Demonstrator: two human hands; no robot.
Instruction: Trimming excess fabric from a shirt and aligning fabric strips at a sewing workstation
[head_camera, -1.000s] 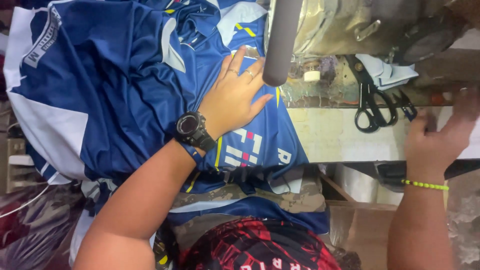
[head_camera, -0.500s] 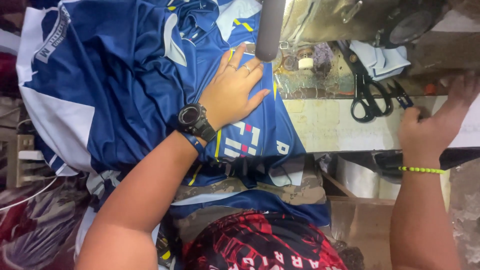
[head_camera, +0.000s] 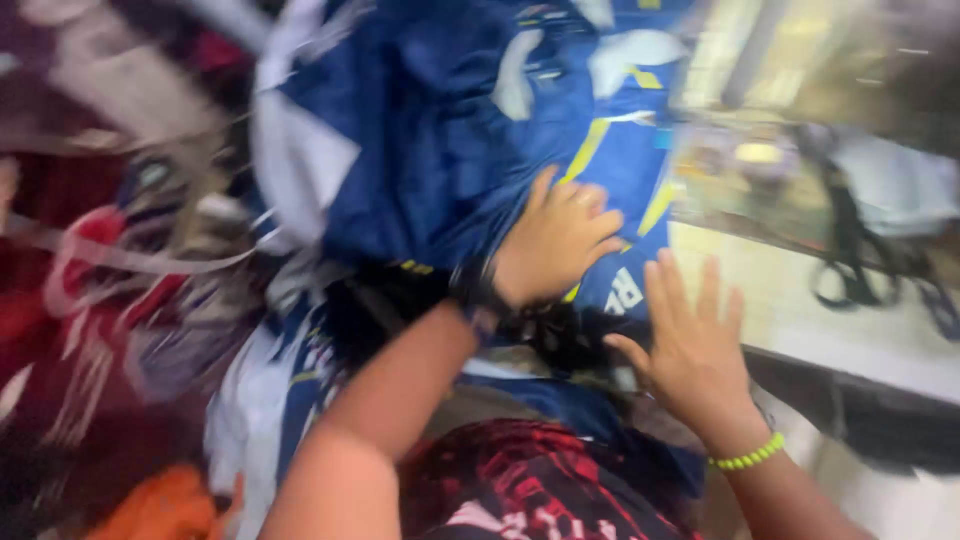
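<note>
blurred sewing table (head_camera: 800, 310) under heaped cloth, blue jersey (head_camera: 440, 160) with white and yellow trim spread over its edge, my left hand (head_camera: 555, 240) curled, pressing on it, my right hand (head_camera: 695, 355) spread flat beside, scissors (head_camera: 850, 270) further right

No packages, labels, signs or screens can be made out; the only lettering is white print on the blue fabric jersey (head_camera: 440, 170), blurred.
</note>
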